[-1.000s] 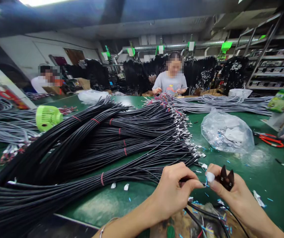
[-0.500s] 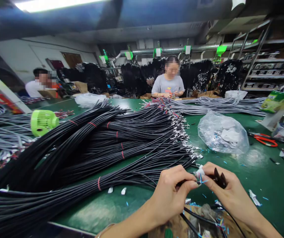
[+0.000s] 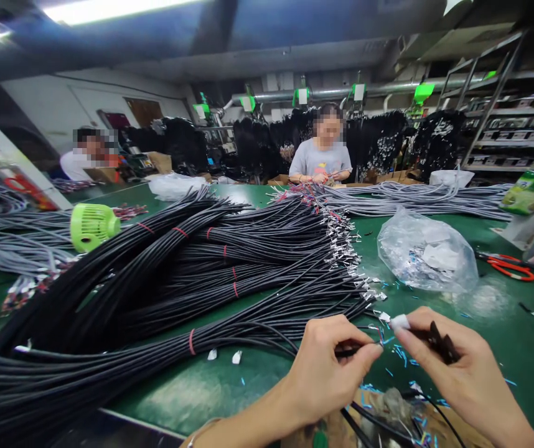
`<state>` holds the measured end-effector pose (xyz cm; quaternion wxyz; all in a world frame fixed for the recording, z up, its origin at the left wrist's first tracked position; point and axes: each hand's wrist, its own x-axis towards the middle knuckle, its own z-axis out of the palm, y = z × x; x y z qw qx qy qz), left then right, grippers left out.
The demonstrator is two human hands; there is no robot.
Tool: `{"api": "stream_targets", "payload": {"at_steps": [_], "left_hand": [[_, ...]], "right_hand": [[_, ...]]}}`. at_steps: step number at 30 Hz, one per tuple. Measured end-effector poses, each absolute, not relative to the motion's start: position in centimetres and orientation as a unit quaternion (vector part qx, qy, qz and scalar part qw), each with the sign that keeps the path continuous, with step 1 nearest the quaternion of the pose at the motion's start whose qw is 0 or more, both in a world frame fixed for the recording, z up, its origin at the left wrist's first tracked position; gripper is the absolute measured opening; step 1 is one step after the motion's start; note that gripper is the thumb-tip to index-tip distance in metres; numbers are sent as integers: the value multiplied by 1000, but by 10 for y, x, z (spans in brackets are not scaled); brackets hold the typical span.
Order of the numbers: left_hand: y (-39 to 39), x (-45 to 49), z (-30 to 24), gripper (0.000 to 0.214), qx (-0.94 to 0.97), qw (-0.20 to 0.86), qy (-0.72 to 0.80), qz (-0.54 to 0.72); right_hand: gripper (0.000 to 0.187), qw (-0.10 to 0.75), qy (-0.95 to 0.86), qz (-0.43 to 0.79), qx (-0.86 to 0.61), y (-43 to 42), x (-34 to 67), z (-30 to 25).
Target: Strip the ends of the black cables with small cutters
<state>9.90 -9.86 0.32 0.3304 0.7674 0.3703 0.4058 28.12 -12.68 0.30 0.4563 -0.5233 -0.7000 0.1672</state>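
My left hand is closed in a pinch on a black cable. Thin coloured wires, blue and red among them, stick out of its end towards the right. My right hand is a short way right of the wires, its thumb against a finger with a white covering on the tip. A dark two-pronged hand tool is held inside that hand; its working end is hidden. Below the hands, black cable lengths and blue scraps lie on a worn brown board.
Black cable bundles with red ties cover the left and middle of the green table. A clear plastic bag of scraps and orange-handled scissors lie right. A green fan stands left. Across the table a person works beside grey cables.
My right hand has moved right, away from the wire ends that it was touching. My left hand keeps its pinch on the cable. The view has shifted slightly.
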Motion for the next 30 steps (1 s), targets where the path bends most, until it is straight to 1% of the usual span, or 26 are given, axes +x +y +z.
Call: {"api": "stream_targets", "payload": {"at_steps": [4,7,10,18,25,30], "left_hand": [[-99,100,1,17,747,334,372,439],[-100,100,1,14,749,309,359,463],[-100,99,-1,13,760,288,342,472],[-101,100,-7,10,771,257,321,486],[-102,102,-7,10,775,253,325,479],[-103,103,-8,10,778,244,321,481]], "right_hand": [[19,426,-721,159,-523,-127,283,-1],[24,402,-727,167,-532,-129,285,-1],[26,396,-733,170,-525,-130,283,0],[17,433,-731,152,-504,-131,277,-4],[17,485,-684,170,-517,-135,270,-4],[13,495,-689,155,-505,-135,268,-5]]}}
